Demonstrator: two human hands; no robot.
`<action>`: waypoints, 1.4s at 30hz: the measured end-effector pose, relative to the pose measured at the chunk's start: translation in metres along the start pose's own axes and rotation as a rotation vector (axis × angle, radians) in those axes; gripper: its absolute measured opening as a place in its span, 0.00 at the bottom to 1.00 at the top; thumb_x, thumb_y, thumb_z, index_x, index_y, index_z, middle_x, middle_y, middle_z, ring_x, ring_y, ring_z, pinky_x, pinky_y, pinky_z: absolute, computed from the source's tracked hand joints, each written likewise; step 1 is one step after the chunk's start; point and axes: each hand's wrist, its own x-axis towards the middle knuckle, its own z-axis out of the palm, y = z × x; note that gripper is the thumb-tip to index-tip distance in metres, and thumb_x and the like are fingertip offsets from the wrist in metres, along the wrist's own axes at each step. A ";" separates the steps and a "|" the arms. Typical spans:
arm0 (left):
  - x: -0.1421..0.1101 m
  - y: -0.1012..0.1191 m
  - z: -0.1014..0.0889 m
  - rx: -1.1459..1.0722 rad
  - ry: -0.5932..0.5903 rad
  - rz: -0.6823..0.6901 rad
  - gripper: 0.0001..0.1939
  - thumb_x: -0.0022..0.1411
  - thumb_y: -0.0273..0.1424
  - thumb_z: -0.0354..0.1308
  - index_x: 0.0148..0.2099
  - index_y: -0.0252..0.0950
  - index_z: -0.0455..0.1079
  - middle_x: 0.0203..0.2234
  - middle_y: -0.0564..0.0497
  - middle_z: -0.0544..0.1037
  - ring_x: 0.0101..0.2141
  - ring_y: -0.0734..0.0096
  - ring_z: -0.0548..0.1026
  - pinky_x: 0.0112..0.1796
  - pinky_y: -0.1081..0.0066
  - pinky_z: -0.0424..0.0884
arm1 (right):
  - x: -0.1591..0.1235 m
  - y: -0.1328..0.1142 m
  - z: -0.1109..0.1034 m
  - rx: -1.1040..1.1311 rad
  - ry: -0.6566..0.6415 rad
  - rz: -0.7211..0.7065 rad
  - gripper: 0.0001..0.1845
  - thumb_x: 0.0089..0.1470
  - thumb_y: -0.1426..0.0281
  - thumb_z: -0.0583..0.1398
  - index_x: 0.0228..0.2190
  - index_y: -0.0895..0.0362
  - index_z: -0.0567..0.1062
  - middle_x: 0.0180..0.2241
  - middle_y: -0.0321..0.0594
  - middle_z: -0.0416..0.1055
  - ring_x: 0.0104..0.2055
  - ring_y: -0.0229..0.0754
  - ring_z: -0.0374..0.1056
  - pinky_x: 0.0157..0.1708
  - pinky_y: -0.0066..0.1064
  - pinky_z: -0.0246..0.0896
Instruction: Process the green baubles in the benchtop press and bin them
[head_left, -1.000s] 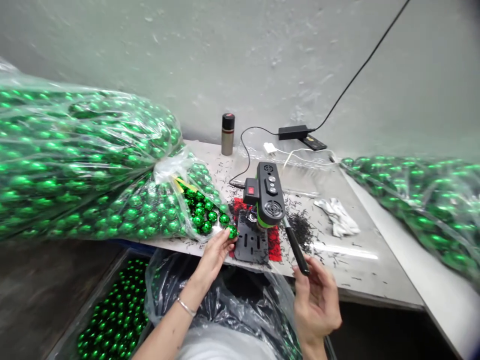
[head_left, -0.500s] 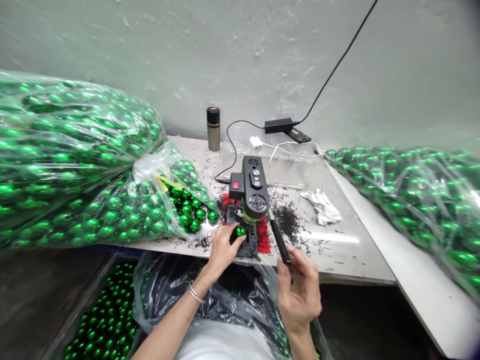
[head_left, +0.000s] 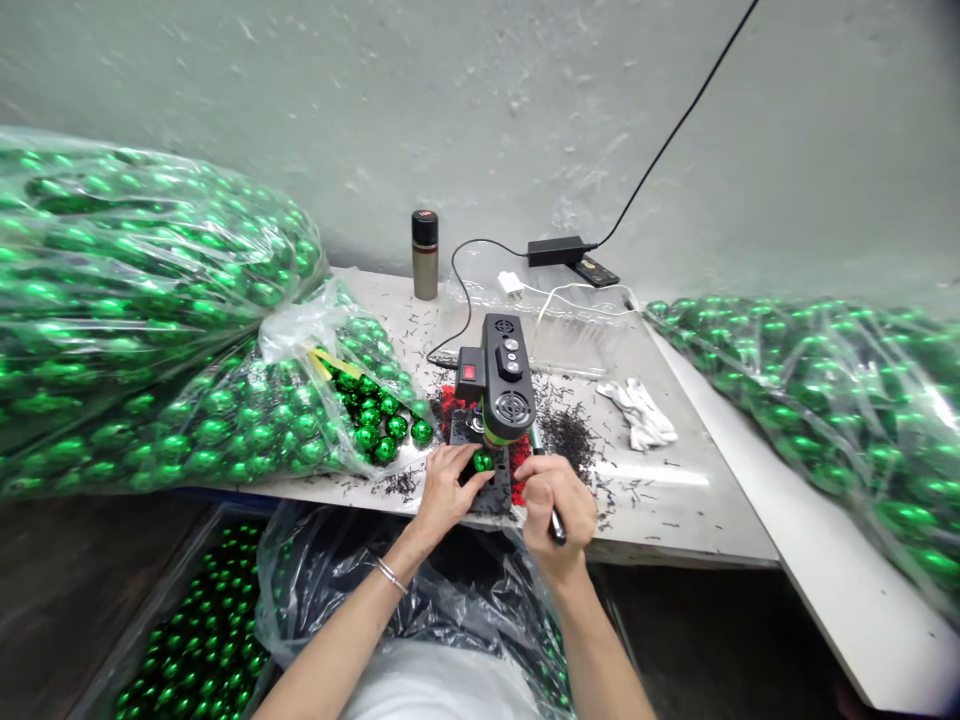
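Observation:
My left hand point(head_left: 448, 488) pinches a shiny green ball ornament point(head_left: 484, 461) under the head of a small black bench drill press point(head_left: 508, 375). Whether a bit touches the ball is hidden by the press head. Wrapped around the black handle of the press's lever point(head_left: 556, 527) is my right hand point(head_left: 559, 510), just right of the base plate point(head_left: 489, 497). Black shavings point(head_left: 568, 432) and a red mat point(head_left: 520, 466) lie around the base.
Bags of green balls stand at left point(head_left: 150, 300) and right point(head_left: 840, 400). Several loose balls point(head_left: 386, 448) spill from the left bag. White gloves point(head_left: 641, 412), a flask point(head_left: 425, 256) and a power adapter point(head_left: 556, 250) rest on the table. A plastic-lined bin point(head_left: 322, 580) stands below the edge.
My right hand has moved left and closed fully around the lever handle, which it touched only with loose fingers before. My left hand still holds the ball under the press.

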 end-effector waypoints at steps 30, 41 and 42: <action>-0.055 0.015 -0.036 -0.100 -0.085 0.247 0.19 0.69 0.35 0.56 0.60 0.36 0.66 0.48 0.41 0.77 0.48 0.59 0.75 0.48 0.60 0.74 | 0.003 -0.008 0.010 0.035 0.110 0.171 0.17 0.62 0.79 0.51 0.22 0.55 0.62 0.22 0.33 0.62 0.26 0.35 0.61 0.27 0.30 0.54; 0.006 -0.018 -0.069 0.283 0.132 0.008 0.11 0.69 0.30 0.53 0.51 0.37 0.72 0.44 0.41 0.78 0.44 0.55 0.75 0.47 0.57 0.72 | -0.007 -0.007 0.015 0.048 0.131 0.209 0.18 0.63 0.77 0.51 0.21 0.54 0.61 0.23 0.34 0.62 0.26 0.36 0.61 0.26 0.31 0.54; 0.020 -0.022 -0.067 0.328 0.104 -0.029 0.10 0.68 0.30 0.54 0.49 0.37 0.72 0.41 0.41 0.78 0.43 0.54 0.75 0.47 0.57 0.72 | -0.007 -0.007 0.015 0.048 0.130 0.209 0.18 0.63 0.77 0.51 0.21 0.54 0.61 0.23 0.34 0.62 0.26 0.36 0.61 0.26 0.31 0.54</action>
